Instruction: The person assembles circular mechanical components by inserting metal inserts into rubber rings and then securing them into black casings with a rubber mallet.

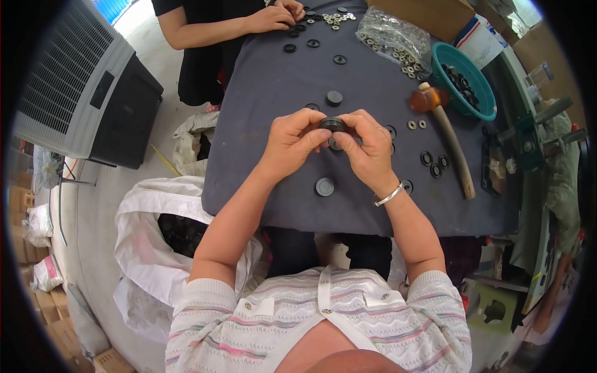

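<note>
L hand (292, 140), R hand (368, 149), both pinching black round part (333, 124)

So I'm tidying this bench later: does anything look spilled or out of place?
Mostly orderly. Small metal washers have spilled from the clear plastic bag onto the grey cloth beside the teal basket. Black rings lie scattered loose near the mallet. Both hands pinch one black round part.
</note>
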A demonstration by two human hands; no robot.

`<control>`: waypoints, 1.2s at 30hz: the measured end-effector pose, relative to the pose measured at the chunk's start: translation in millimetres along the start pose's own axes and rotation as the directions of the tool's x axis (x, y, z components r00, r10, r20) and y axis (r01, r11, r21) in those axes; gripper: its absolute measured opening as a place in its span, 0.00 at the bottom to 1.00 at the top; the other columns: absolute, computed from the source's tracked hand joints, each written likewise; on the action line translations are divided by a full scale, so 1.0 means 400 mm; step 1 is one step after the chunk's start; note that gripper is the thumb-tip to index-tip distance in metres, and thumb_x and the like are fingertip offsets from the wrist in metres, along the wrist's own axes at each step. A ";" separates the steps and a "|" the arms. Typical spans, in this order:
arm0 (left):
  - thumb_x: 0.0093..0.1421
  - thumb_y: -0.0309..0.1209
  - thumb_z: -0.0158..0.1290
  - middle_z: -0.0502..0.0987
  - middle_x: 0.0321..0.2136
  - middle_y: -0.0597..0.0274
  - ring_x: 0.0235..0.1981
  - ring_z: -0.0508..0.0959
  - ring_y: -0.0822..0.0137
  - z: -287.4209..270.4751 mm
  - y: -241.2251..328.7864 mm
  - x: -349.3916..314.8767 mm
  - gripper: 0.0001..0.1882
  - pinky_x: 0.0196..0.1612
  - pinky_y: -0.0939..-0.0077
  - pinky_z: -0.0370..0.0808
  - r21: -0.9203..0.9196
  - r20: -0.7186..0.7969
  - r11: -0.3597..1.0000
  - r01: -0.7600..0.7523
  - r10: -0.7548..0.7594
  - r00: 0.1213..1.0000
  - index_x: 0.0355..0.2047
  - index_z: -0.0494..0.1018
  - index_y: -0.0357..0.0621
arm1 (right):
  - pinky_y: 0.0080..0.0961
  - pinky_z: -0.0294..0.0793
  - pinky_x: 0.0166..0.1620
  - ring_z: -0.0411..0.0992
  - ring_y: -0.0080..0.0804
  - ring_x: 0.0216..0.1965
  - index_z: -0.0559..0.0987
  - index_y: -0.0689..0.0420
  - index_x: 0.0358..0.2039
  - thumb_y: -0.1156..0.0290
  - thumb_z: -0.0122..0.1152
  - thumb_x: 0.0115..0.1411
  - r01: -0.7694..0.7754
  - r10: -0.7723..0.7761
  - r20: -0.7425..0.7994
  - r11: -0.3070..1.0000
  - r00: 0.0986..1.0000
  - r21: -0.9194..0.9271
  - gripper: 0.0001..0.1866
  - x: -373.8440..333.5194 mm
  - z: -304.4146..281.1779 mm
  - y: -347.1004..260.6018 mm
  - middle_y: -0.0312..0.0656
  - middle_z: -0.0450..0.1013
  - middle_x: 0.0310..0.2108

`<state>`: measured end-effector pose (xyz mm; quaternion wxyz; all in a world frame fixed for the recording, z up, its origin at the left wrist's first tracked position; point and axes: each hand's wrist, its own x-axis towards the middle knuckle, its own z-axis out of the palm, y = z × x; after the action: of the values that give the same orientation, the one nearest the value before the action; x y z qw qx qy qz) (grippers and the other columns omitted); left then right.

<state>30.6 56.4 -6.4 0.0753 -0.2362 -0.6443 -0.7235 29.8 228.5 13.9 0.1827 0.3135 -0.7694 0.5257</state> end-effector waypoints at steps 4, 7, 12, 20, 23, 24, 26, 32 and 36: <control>0.61 0.28 0.51 0.76 0.23 0.63 0.21 0.75 0.76 -0.034 -0.001 -0.012 0.07 0.23 0.84 0.71 -0.054 -0.046 0.991 0.122 -0.124 0.991 0.33 0.73 0.36 | 0.19 0.71 0.30 0.72 0.22 0.27 0.76 0.63 0.38 0.79 0.58 0.56 -0.222 0.218 0.048 0.934 0.975 0.281 0.08 0.000 0.057 0.018 0.37 0.73 0.28; 0.66 0.36 0.44 0.74 0.21 0.62 0.19 0.74 0.74 -0.007 -0.014 0.029 0.15 0.20 0.84 0.68 -0.369 -0.044 0.897 0.245 -0.280 0.959 0.32 0.73 0.37 | 0.18 0.73 0.32 0.72 0.21 0.28 0.75 0.66 0.39 0.78 0.55 0.59 -0.268 0.336 -0.048 0.821 0.941 0.505 0.08 -0.001 0.030 0.010 0.37 0.73 0.30; 0.64 0.37 0.44 0.73 0.19 0.62 0.16 0.73 0.71 -0.099 -0.061 0.018 0.15 0.16 0.81 0.65 -0.492 -0.323 0.845 0.211 -0.402 0.857 0.30 0.71 0.37 | 0.19 0.73 0.30 0.71 0.22 0.24 0.76 0.68 0.36 0.75 0.55 0.58 -0.417 0.327 0.259 0.746 0.909 0.520 0.08 0.170 0.172 -0.106 0.39 0.73 0.27; 0.59 0.30 0.46 0.73 0.15 0.60 0.11 0.71 0.71 -0.083 -0.136 0.035 0.10 0.11 0.79 0.62 -0.371 -0.462 0.921 0.122 -0.297 0.836 0.24 0.71 0.37 | 0.16 0.73 0.23 0.73 0.20 0.22 0.79 0.66 0.35 0.72 0.61 0.55 -0.084 0.111 0.313 0.992 0.943 -0.096 0.11 0.382 0.485 0.000 0.39 0.74 0.23; 0.61 0.32 0.46 0.72 0.15 0.62 0.11 0.71 0.72 -0.112 -0.103 0.032 0.12 0.12 0.80 0.61 -0.488 -0.516 0.847 0.209 -0.474 0.714 0.26 0.73 0.38 | 0.16 0.74 0.24 0.73 0.19 0.21 0.80 0.64 0.35 0.73 0.61 0.55 -0.139 0.102 0.209 0.975 0.973 0.173 0.09 0.378 0.368 -0.056 0.37 0.74 0.22; 0.62 0.33 0.45 0.72 0.15 0.62 0.11 0.71 0.72 -0.111 -0.090 0.037 0.12 0.12 0.80 0.61 -0.492 -0.526 0.849 0.194 -0.468 0.710 0.27 0.73 0.38 | 0.17 0.74 0.24 0.72 0.19 0.20 0.80 0.64 0.34 0.75 0.60 0.56 -0.116 0.088 0.135 0.970 0.987 0.214 0.07 0.389 0.309 -0.022 0.37 0.74 0.22; 0.63 0.33 0.44 0.72 0.16 0.62 0.12 0.71 0.72 -0.132 -0.080 0.038 0.13 0.14 0.81 0.62 -0.495 -0.545 0.849 0.185 -0.469 0.695 0.29 0.73 0.38 | 0.17 0.74 0.26 0.71 0.18 0.21 0.80 0.63 0.36 0.75 0.59 0.57 -0.172 0.156 0.107 0.971 0.982 0.165 0.08 0.386 0.189 -0.011 0.36 0.74 0.24; 0.63 0.32 0.44 0.72 0.19 0.63 0.14 0.71 0.73 -0.115 -0.066 0.054 0.12 0.16 0.83 0.63 -0.468 -0.541 0.859 0.207 -0.464 0.701 0.30 0.73 0.37 | 0.27 0.74 0.33 0.76 0.31 0.26 0.80 0.62 0.37 0.70 0.60 0.55 -0.185 0.322 0.243 0.870 0.915 -0.458 0.12 0.260 -0.004 0.076 0.48 0.77 0.27; 0.63 0.31 0.44 0.72 0.19 0.63 0.15 0.71 0.73 -0.103 -0.066 0.047 0.12 0.17 0.83 0.64 -0.410 -0.529 0.872 0.269 -0.468 0.708 0.30 0.73 0.36 | 0.33 0.74 0.41 0.76 0.46 0.34 0.80 0.62 0.37 0.66 0.59 0.56 -0.155 0.348 0.215 0.781 0.913 -0.605 0.13 0.221 -0.024 0.185 0.52 0.77 0.31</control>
<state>-6.9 24.4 -24.0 0.0954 0.1381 -0.4997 -0.8498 -85.7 230.3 19.9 0.0709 0.2161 -0.9460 0.2311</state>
